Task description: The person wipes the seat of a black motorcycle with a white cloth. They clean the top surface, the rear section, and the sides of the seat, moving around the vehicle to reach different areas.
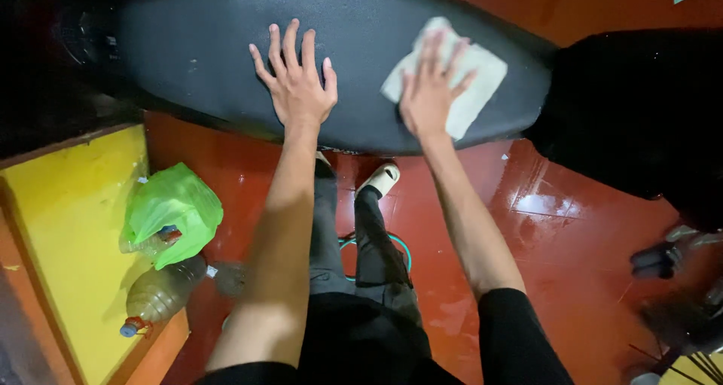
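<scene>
Current state: the right hand (426,99) lies flat on a pale cloth (452,76), fingers spread open and pressing it onto the black seat (196,61), toward the seat's right end. The left hand (297,80) rests palm-down on the bare seat near its middle, fingers open and splayed, gripping nothing.

Hazards:

1. Cloth slip. The cloth is held by pressure alone, not gripped. On a smooth, curved seat it may bunch or slide off the near edge if the pressing force drops.
2. Footing. The red floor (572,227) looks glossy and possibly wet. The person leans forward with weight on both hands, so a sandalled foot (380,179) could slide.
3. Trip points. A green hose (399,246) lies by the feet. A plastic bottle (158,295) and a green bag (173,212) lie at the left, at the edge of the yellow ledge (68,227).
</scene>
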